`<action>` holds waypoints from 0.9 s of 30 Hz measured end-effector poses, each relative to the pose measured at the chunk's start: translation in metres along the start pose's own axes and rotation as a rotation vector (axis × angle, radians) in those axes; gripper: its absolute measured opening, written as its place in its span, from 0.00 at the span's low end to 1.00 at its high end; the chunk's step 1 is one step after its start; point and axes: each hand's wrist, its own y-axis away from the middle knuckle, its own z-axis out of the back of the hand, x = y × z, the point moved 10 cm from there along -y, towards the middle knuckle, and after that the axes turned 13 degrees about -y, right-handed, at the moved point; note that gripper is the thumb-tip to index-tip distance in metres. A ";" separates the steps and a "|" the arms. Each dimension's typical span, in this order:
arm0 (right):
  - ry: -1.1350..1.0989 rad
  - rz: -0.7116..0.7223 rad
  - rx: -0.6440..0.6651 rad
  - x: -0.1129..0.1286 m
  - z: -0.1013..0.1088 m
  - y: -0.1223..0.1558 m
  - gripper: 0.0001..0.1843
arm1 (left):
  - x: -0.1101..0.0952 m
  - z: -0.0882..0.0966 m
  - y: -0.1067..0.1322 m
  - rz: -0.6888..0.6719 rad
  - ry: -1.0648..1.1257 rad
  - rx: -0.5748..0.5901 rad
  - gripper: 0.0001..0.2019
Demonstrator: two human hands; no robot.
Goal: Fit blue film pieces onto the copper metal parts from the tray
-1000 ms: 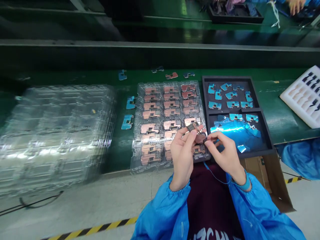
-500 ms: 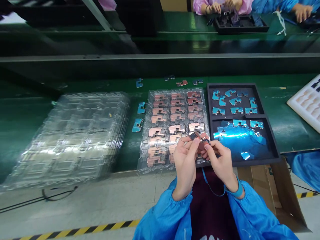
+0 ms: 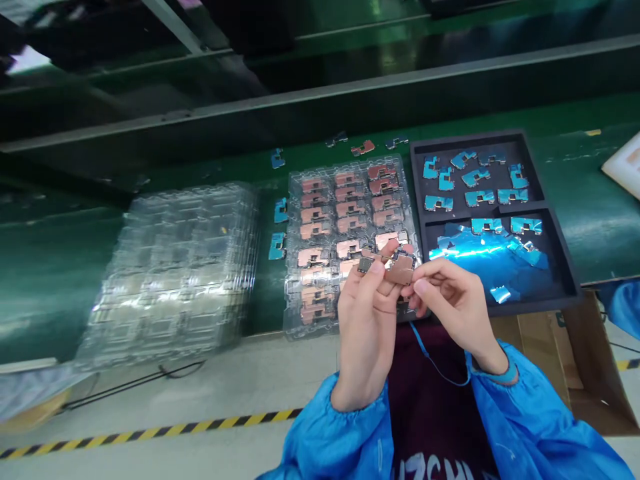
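Observation:
Both hands meet over the near right corner of a clear plastic tray (image 3: 295, 267) filled with several copper-coloured parts. My left hand (image 3: 367, 320) pinches a small copper-coloured part (image 3: 397, 270) between thumb and fingers. My right hand (image 3: 453, 303) is closed on the same part from the right side. A blue wrist strap cord (image 3: 435, 370) hangs from my right wrist. To the right lies a black two-compartment tray (image 3: 565, 257) with several blue-filmed parts in the far half and peeled blue film in the near half.
A stack of clear trays (image 3: 180, 267) lies to the left on the green belt (image 3: 60, 267). A few loose blue parts (image 3: 277, 243) lie between the trays. A cardboard box (image 3: 580, 367) stands below the table edge at right. A white tray (image 3: 627, 163) shows at far right.
The view has tilted and shifted. The part has been turned in my fingers so its flat copper face shows. The hands stay together over the tray's corner.

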 end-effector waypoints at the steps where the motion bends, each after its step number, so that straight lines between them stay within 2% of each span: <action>1: -0.009 0.001 -0.009 0.001 0.000 0.000 0.09 | -0.001 -0.001 0.003 -0.014 -0.022 0.000 0.17; 8: -0.030 -0.029 -0.047 0.002 0.000 -0.001 0.12 | -0.012 0.008 0.010 -0.114 -0.086 -0.099 0.15; 17: 0.057 -0.034 -0.083 -0.007 0.007 -0.013 0.24 | -0.015 0.007 0.003 -0.151 -0.129 -0.087 0.15; 19: 0.124 -0.043 -0.047 -0.009 0.011 -0.014 0.22 | -0.025 0.011 -0.010 -0.182 -0.179 -0.065 0.15; 23: 0.297 0.008 -0.020 0.006 0.029 -0.010 0.13 | -0.065 0.021 -0.054 -0.357 -0.424 -0.077 0.11; 25: 0.347 0.059 -0.057 0.020 0.043 -0.007 0.12 | -0.082 0.016 -0.083 -0.421 -0.594 -0.044 0.08; 27: 0.396 0.107 -0.102 0.033 0.056 -0.004 0.12 | -0.090 0.004 -0.112 -0.484 -0.784 0.034 0.04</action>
